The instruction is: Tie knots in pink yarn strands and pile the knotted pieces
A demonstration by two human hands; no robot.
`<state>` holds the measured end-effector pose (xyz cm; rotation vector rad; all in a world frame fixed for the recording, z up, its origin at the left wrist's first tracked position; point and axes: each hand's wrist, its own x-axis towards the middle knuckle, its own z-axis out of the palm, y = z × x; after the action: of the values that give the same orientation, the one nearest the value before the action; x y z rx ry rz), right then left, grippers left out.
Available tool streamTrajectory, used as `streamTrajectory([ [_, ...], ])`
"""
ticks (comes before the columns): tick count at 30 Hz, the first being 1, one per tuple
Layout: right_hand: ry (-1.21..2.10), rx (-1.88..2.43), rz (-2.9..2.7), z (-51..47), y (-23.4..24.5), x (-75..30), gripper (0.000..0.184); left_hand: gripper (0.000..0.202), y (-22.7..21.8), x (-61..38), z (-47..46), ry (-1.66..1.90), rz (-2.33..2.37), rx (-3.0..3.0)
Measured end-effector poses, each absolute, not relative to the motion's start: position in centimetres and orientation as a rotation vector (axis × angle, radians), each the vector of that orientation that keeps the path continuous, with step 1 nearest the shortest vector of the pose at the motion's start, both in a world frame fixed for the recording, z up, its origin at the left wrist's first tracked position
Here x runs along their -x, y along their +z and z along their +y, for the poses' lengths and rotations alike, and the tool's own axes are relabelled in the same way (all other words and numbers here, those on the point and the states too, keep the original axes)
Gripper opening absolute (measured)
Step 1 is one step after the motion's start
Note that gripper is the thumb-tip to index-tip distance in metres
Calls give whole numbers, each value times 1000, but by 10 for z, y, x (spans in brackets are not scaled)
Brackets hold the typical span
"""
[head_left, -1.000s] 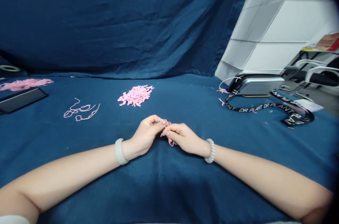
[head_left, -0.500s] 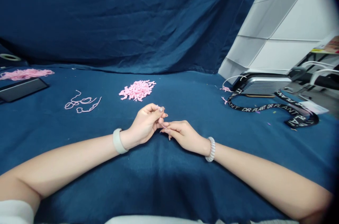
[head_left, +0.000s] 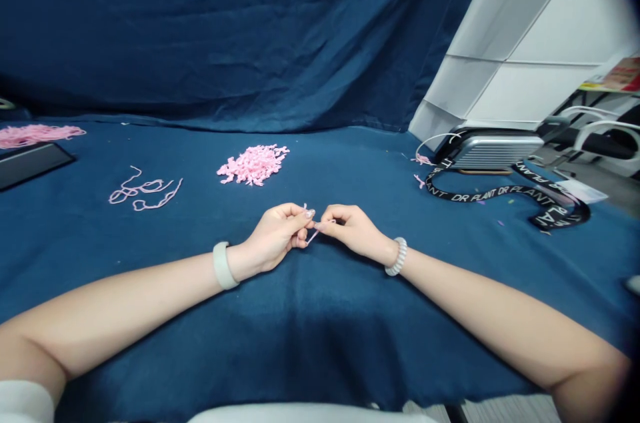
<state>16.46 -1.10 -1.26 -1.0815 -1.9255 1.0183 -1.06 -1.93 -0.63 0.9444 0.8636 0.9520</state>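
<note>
My left hand (head_left: 277, 236) and my right hand (head_left: 353, 229) meet fingertip to fingertip at the middle of the blue cloth (head_left: 320, 316). Both are closed in a pinch on a short piece of pink yarn (head_left: 313, 234) stretched between them. A pale band sits on my left wrist and a white bead bracelet on my right. Beyond my hands lies a heap of small pink yarn pieces (head_left: 254, 164). Loose pink yarn strands (head_left: 143, 192) curl on the cloth further left.
A black tray (head_left: 30, 163) and a bundle of pink yarn (head_left: 35, 135) lie at the far left. At the right sit a silver ribbed case (head_left: 493, 151) and a black lettered strap (head_left: 505, 195). A blue backdrop hangs behind; white panels stand at the right.
My right hand has risen and moved slightly away from me, drawing the yarn piece taut against the left fingertips. The camera view shifted a little.
</note>
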Motion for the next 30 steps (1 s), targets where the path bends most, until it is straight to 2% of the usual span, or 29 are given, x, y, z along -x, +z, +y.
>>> streamTrajectory([
  [6, 1166, 1006, -1774, -9, -12, -165, 27, 22, -10, 11, -16, 932, 854, -935],
  [14, 1304, 989, -1499, -7, -16, -162, 17, 22, -11, 11, -15, 895, 877, -954],
  [18, 1394, 919, -1399, -6, -18, -163, 23, 24, -8, 10, -17, 867, 874, -981],
  [26, 1118, 859, -1656, -11, -10, -164, 15, 26, -7, 8, -18, 743, 968, -1218],
  [30, 1134, 860, -1695, -10, -14, -164, 10, 21, -7, 6, -18, 695, 1004, -1278],
])
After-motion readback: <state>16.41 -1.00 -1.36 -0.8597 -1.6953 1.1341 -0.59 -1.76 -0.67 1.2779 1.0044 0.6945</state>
